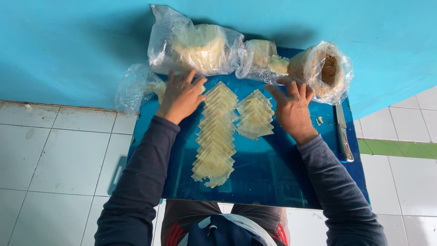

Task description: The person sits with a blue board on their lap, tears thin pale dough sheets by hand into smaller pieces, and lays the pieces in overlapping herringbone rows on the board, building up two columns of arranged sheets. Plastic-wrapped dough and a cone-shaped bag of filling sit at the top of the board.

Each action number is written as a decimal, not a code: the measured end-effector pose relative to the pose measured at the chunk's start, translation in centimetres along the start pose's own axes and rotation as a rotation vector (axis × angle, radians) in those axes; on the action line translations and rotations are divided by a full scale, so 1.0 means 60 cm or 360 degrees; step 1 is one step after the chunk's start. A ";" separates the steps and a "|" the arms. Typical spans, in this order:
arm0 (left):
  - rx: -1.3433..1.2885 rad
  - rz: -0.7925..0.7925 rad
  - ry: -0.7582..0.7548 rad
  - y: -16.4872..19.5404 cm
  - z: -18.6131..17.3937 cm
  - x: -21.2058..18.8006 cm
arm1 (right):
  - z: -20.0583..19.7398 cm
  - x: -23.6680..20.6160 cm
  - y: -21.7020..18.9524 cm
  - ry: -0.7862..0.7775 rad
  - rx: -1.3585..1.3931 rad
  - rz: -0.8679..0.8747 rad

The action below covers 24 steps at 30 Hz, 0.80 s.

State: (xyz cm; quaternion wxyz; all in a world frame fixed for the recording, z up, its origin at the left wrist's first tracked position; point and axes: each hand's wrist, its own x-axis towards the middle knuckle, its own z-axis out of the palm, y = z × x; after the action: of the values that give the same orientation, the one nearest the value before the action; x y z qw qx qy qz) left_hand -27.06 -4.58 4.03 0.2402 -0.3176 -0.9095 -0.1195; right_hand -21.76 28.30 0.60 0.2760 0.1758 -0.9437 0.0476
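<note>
White floor tiles (54,150) and a turquoise wall (68,45) frame a glossy blue board (273,182), which serves as the table. Two rows of thin, pale square wrappers lie on it, overlapped like shingles: the long row (215,136) runs from near the top of the board toward the person, and the short row (255,115) sits just to its right, touching or nearly so. Left hand (181,94): fingers spread, palm down, resting beside the top of the long row and against the large clear bag (191,45) of stacked wrappers; it grips nothing visible. Right hand (293,107): also open and flat, fingertips at the upper right edge of the short row, no wrapper held as far as can be seen. A smaller bag (261,57) holding a few wrappers lies between the large bag and an open bag of brownish filling (325,70). A knife (343,132) lies along the right edge of the board. Progress, as judged: laying-out is well under way, with the short row incomplete. No filling sits on any wrapper; none is folded.
</note>
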 end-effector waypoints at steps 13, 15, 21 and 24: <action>-0.0702 -0.0150 -0.0039 -0.031 -0.020 0.008 | -0.007 0.044 -0.128 -0.0100 0.0803 0.0087; -0.0846 -0.0209 -0.0072 -0.030 -0.028 0.009 | 0.004 0.051 -0.140 -0.0127 0.1034 0.0062; -0.1009 -0.0205 -0.0073 -0.020 -0.026 0.014 | 0.045 0.076 -0.173 -0.0287 0.1556 0.0239; -0.1055 -0.0231 -0.0095 -0.024 -0.022 0.013 | 0.060 0.090 -0.182 -0.0383 0.1694 0.0419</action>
State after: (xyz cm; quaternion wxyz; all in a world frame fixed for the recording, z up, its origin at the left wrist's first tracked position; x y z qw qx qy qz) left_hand -28.03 -5.74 5.45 0.0881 -0.3162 -0.8480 -0.4162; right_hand -23.89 15.77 0.36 0.0311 0.1759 -0.8283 0.5310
